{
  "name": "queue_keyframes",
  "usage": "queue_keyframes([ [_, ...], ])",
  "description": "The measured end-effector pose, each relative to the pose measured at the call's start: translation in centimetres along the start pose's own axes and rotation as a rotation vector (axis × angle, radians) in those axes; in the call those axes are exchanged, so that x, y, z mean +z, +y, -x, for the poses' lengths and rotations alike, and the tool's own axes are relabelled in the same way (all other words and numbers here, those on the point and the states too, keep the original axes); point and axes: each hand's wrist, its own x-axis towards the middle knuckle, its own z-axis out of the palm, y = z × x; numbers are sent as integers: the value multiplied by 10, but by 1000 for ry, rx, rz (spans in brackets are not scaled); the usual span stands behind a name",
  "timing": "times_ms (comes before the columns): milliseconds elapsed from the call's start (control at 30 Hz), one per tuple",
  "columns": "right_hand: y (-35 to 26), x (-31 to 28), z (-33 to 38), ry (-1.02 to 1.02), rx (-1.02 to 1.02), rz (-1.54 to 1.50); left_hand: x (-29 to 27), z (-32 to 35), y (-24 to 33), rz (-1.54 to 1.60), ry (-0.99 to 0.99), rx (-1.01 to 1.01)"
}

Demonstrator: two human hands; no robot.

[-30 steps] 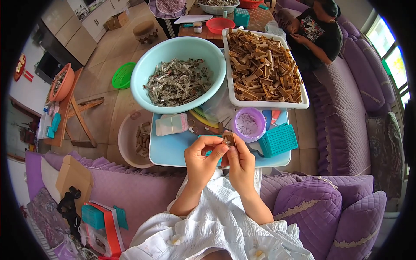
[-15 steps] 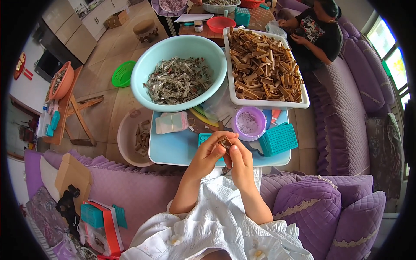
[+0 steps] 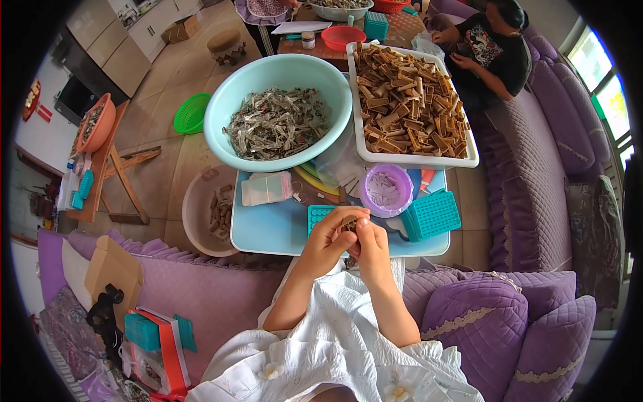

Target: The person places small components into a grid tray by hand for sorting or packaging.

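My left hand (image 3: pixel 328 240) and my right hand (image 3: pixel 373 245) meet over the near edge of the blue table (image 3: pixel 271 228). Between their fingertips is a small brown trough-shaped piece (image 3: pixel 350 225), mostly hidden by the fingers. Just beyond the left hand lies a teal tray (image 3: pixel 319 214) with round holes, partly covered. A purple bowl (image 3: pixel 405 199) of small pale strips stands past my right hand, beside a teal perforated basket (image 3: pixel 432 216). Similar brown pieces (image 3: pixel 408 100) fill a white tray (image 3: pixel 469 161) farther back.
A large light-blue basin (image 3: pixel 228 157) of crumpled clear strips covers the far left tabletop. A banded stack of packets (image 3: pixel 266 189) lies before it. Lower left, a pinkish basin (image 3: pixel 194 228) holds brown pieces. A person (image 3: pixel 492 50) sits at the far right; another stands at the back.
My fingers have closed farther over the brown piece and tilted it, so less of it shows. Both hands stay in nearly the same place.
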Motion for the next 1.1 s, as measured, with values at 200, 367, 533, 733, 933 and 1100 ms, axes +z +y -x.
queue_keyframes([
  [200, 2, -6, 1, -88, 44, -161, 5, 2, 5, -238, 72, -4],
  [367, 0, -13, 4, -191, 19, -9, 10, 11, 5, 76, 108, -69],
  [533, -6, -5, 5, -151, 70, -74, 12, 13, 5, 72, 200, -101],
  [733, -15, 1, 12, -8, -296, 493, 17, 17, 15, -159, 404, 60],
  [933, -15, 2, 10, 17, -364, 483, 23, 17, 24, 74, 409, 47],
  [1100, -15, -7, 6, -90, -229, 205, 23, 14, 21, 338, 434, -8],
])
